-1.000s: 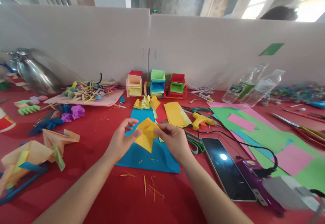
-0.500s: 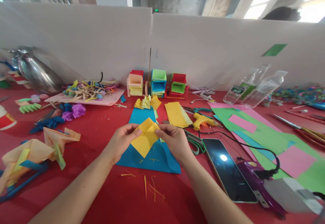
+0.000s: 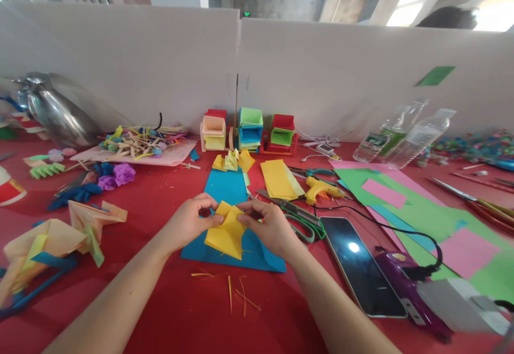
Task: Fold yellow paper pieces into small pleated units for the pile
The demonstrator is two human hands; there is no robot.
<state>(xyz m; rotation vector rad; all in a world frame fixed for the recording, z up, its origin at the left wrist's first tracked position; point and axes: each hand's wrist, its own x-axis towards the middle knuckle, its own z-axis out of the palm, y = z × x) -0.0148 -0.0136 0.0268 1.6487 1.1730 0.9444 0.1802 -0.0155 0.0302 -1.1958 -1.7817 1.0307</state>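
Note:
A creased yellow square of paper (image 3: pixel 226 237) is held up between my two hands, bent along its folds. My left hand (image 3: pixel 195 216) pinches its left edge, thumb in front. On the opposite edge, my right hand (image 3: pixel 267 221) pinches it the same way, the other fingers behind. Beneath lies a blue paper sheet (image 3: pixel 257 260) on the red table. Thin yellow paper strips (image 3: pixel 244 295) are scattered in front of it. Small folded yellow pieces (image 3: pixel 232 160) sit at the blue sheet's far end. A stack of yellow paper (image 3: pixel 280 179) lies beyond my right hand.
Right of my hands are green-handled scissors (image 3: pixel 303 225), a yellow glue gun (image 3: pixel 321 189), a phone (image 3: pixel 359 268) and coloured sheets (image 3: pixel 425 209). Small paper boxes (image 3: pixel 251 129) stand by the white partition (image 3: pixel 321 75). Paper figures (image 3: pixel 48 241) and a metal jug (image 3: pixel 60 110) are on the left.
The yellow paper has gone from a fairly flat diamond to a bent, folded shape. Both hands have come slightly lower and closer together, uncovering more of the scissors.

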